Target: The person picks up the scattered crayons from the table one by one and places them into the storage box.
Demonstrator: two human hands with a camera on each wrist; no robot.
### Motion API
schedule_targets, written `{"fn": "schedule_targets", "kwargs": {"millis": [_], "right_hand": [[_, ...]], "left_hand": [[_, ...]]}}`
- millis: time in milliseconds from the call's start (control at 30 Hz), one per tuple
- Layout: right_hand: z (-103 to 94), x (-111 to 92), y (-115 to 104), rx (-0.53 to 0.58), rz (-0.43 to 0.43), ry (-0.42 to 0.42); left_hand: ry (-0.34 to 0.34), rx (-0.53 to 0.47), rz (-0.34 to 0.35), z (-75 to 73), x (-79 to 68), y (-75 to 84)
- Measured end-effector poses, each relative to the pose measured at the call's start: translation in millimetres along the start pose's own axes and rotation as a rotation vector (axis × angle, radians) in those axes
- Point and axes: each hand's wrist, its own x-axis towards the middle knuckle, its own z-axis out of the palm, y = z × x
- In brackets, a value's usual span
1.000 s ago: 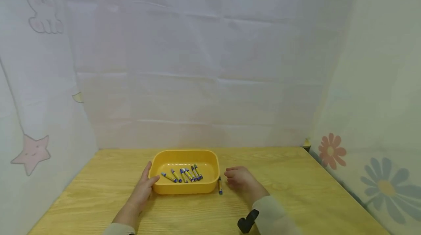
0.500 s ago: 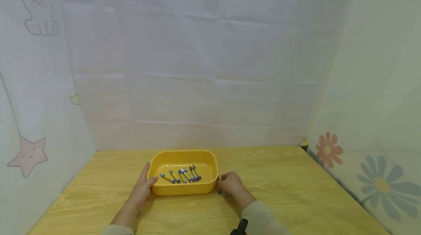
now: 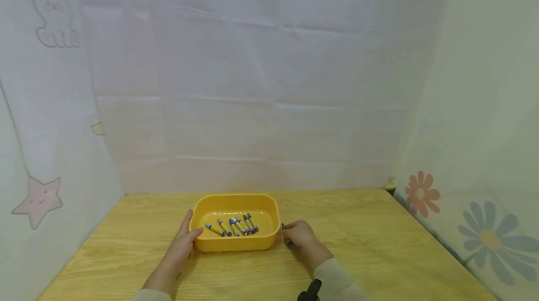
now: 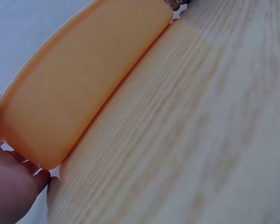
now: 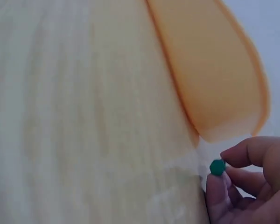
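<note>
A yellow plastic tray [image 3: 236,245] stands on the table with several crayons [image 3: 215,230] lying in its bottom, each in a yellow and blue wrapper. At its left end my left hand [image 3: 180,247] holds the tray, thumb over the rim and the other fingers along the outside; the left wrist view shows this hand [image 4: 11,186] at the tray's corner. Just off the right end, my right hand [image 3: 302,236] pinches a crayon between thumb and fingers. In the right wrist view the green end of this crayon [image 5: 218,167] points at the camera, and its remaining length is hidden.
The wooden table [image 3: 362,240] reaches back to a pale cloth wall [image 3: 269,81]. Printed cloth also stands along the left and right sides. A small dark corner piece [image 3: 390,189] shows at the table's back right corner.
My right hand has moved left to the crayon beside the tray and taken hold of it; the crayon is now tilted and slightly shifted right. My left hand stays on the tray.
</note>
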Motion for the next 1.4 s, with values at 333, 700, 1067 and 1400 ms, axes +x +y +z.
{"fn": "schedule_targets", "kwargs": {"millis": [333, 700, 1067, 1400], "right_hand": [[-24.8, 13.1, -18.8, 0.389, 0.074, -0.089], [-2.2, 27.8, -74.2, 0.448, 0.001, -0.237], [67.3, 33.0, -88.6, 0.423, 0.091, -0.331], [96.1, 29.4, -83.3, 0.18, 0.125, -0.265]], "left_hand": [[0.008, -0.01, 0.012, -3.6, -2.0, -0.3], [0.022, -0.012, 0.019, -3.6, -5.5, 0.2], [0.018, -0.025, 0.04, 6.2, -6.3, -0.6], [0.01, -0.015, 0.032, 9.7, -4.6, -4.0]]}}
